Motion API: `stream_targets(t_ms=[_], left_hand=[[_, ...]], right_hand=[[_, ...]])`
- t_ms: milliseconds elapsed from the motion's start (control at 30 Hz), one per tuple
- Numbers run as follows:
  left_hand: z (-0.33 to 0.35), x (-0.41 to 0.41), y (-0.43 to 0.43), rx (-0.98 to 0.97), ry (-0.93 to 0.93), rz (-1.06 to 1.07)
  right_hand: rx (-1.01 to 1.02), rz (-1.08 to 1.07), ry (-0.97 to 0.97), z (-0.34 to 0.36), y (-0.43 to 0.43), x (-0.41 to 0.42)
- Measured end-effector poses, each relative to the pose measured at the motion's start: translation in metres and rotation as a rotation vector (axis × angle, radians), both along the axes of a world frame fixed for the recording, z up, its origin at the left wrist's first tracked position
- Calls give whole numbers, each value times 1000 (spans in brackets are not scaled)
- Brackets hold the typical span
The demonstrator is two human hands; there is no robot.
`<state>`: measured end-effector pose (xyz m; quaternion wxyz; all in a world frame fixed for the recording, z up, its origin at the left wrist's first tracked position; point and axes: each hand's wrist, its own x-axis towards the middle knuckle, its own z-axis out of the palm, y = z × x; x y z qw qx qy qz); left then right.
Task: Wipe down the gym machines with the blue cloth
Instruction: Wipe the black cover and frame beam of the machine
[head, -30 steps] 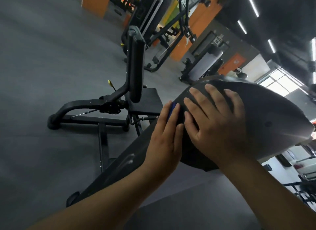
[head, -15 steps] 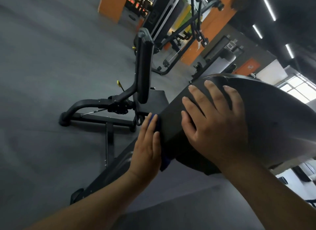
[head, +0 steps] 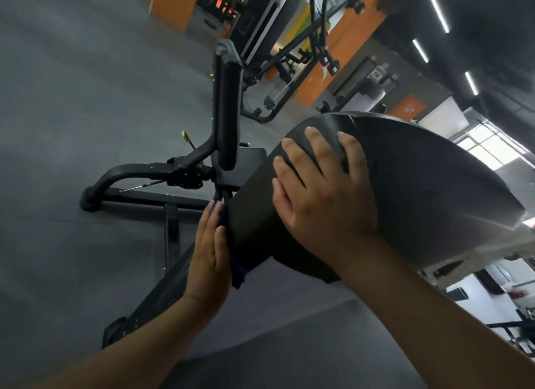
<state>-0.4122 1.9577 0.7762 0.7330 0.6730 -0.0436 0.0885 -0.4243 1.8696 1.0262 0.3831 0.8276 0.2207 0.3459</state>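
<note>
so my left hand [head: 210,255] has its fingers [head: 207,223] straight, pressing the blue cloth [head: 236,268] flat under them against the side of the black machine cover [head: 419,191]; right hand [head: 324,197] lies spread and empty on top, bracing it i'd guess

This is a gym: a black steel-framed seat machine with an upright padded backrest [head: 227,113] stands on dark grey rubber flooring [head: 72,84]. A black cable-pulley station [head: 311,45] rises beyond, beside tall orange pillars [head: 341,50], under white ceiling strip lights [head: 437,9].
</note>
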Motion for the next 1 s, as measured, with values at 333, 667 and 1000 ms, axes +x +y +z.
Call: stream_targets(t_ms=[333,667,1000], left_hand=[[17,-16,-5,-34,6,46],[45,-25,3,44,-197,-43],[28,-12,17,148,-300,-66]], right_hand=[[-104,-66,245,-38,15,-6],[39,-36,120,-15,6,-8],[37,90,56,-24,-3,-4]])
